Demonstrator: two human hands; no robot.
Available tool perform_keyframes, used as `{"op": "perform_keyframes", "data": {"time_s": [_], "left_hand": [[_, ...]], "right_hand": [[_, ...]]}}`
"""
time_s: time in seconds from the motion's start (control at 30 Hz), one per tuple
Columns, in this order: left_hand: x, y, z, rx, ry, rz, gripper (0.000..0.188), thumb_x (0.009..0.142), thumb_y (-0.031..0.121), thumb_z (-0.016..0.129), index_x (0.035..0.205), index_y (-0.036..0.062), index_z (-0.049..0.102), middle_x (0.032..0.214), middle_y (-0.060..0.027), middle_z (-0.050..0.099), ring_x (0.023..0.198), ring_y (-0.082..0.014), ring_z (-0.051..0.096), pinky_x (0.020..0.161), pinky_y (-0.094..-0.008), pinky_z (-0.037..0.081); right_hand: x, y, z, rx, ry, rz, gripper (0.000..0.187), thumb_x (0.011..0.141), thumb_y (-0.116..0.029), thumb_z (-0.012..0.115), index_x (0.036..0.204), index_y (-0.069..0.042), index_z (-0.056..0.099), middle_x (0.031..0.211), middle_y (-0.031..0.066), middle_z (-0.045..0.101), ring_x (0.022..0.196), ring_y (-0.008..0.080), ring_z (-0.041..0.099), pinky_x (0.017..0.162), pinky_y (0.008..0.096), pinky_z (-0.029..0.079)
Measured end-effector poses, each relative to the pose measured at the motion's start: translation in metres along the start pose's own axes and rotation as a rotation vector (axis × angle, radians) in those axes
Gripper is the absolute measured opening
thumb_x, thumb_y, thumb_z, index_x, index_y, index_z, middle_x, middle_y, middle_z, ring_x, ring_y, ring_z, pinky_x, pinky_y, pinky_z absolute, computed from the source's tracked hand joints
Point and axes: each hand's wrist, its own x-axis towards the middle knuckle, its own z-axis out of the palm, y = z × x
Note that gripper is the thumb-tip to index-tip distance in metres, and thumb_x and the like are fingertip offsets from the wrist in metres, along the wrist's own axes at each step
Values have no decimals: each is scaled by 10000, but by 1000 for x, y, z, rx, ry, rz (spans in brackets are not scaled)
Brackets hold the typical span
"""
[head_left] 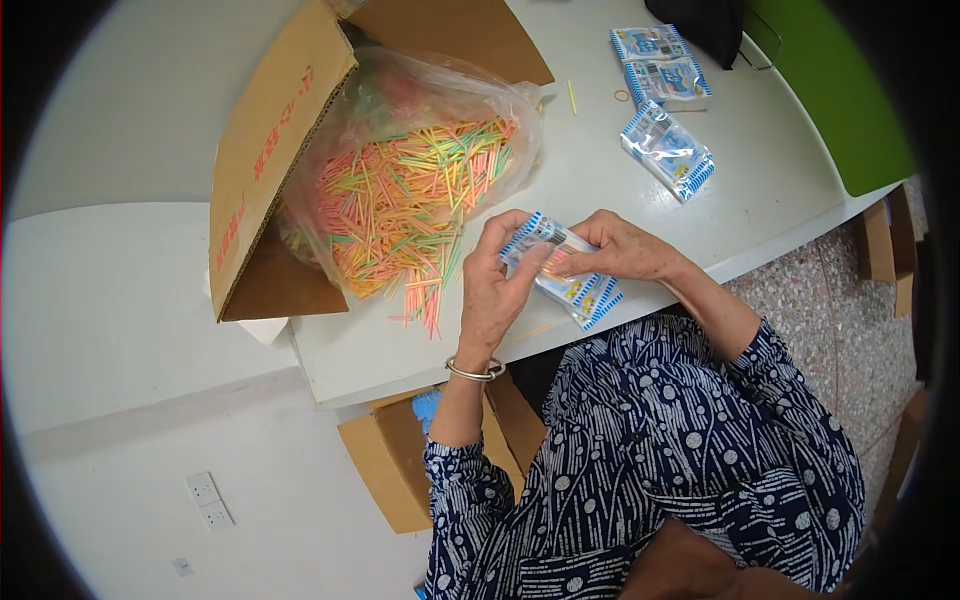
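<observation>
Left hand (490,278): closed on the near-left side of a packet, thumb laid across its front.
Right hand (630,250): closed on the opposite side, thumb and fingers pinching the film.
Packet (535,232): clear with blue-and-white print, tilted, between the two hands.
Lower packets (602,305): just below both hands, overlapping, by the edge of the bench (770,180).
Thin sticks (400,195): pink, yellow and green, heaped in a clear bag (515,105) beyond the left hand and to its left; some spill out nearer that hand.
Cardboard box (275,170): around the bag, farther left.
Far packets (667,150): beyond the right hand, near a rubber band (622,96).
</observation>
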Motion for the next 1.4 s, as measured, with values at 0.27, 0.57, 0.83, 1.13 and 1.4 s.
{"op": "perform_keyframes", "data": {"time_s": [0.27,0.57,0.83,1.13,1.4], "left_hand": [[-19,-33,9,262,66,39,352,818,101,653,1123,-7,515,984,-149,623,888,-223,602,789,-306,469],[-82,-43,-32,912,42,281,349,734,53,656,1058,-18,548,1073,-153,544,1008,-331,500,869,-409,399],[-98,-83,-25,1213,131,403,268,712,18,609,977,13,575,1000,-133,552,912,-292,543,768,-378,443],[-85,-91,-97,1510,588,164,557,765,272,676,1151,-65,459,1106,-230,506,1019,-400,466,851,-493,388],[-82,-111,-118,1086,510,-160,686,732,390,718,1149,-76,436,1062,-254,505,966,-420,461,856,-498,377]], "right_hand": [[-20,19,-31,-721,699,-351,405,754,-228,720,1057,17,612,969,115,607,901,240,563,787,342,449],[-30,53,-86,-1307,1138,-157,384,801,-241,674,1080,12,602,1116,159,555,1002,333,511,861,396,420],[-30,53,-107,-1189,1014,-66,320,802,-211,666,1025,14,622,1091,163,570,1006,331,519,849,398,435],[-30,51,-116,-1055,1144,-64,439,785,-264,687,1104,22,590,1097,181,568,1038,312,522,873,398,434],[-23,47,-130,-851,1040,-62,366,772,-234,693,1041,-1,607,1016,153,611,923,282,581,793,382,467]]}}
